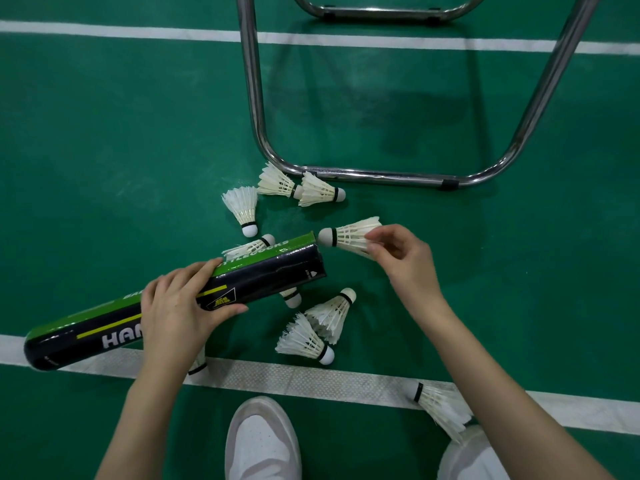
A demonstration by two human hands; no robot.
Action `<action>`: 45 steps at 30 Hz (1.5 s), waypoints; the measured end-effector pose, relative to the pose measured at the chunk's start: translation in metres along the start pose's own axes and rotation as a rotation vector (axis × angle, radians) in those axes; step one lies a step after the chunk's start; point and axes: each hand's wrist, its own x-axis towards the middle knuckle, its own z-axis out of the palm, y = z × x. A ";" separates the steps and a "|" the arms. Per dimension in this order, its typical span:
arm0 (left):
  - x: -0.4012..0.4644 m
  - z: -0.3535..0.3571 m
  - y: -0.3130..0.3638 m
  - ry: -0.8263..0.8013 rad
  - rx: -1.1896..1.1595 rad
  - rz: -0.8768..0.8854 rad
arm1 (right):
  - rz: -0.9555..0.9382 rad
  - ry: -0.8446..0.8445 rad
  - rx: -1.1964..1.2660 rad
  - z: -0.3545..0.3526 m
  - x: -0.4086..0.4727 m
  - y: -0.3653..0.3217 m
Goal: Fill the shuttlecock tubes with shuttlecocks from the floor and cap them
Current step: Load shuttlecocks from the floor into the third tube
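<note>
Both forearms are bare, with no sleeves in view. The person wears white sneakers point(261, 441) with pale grey toe panels and small perforations.

We see a black-and-green tube point(166, 299) held slanted above the green floor, open end up-right. A white feather shuttlecock point(346, 237) points its cork at that opening, just beside it. Other shuttlecocks point(308, 337) lie scattered on the floor around the tube.
</note>
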 end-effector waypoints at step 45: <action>-0.011 -0.002 0.049 -0.060 -0.111 0.132 | 0.112 -0.130 -0.007 -0.003 -0.062 -0.012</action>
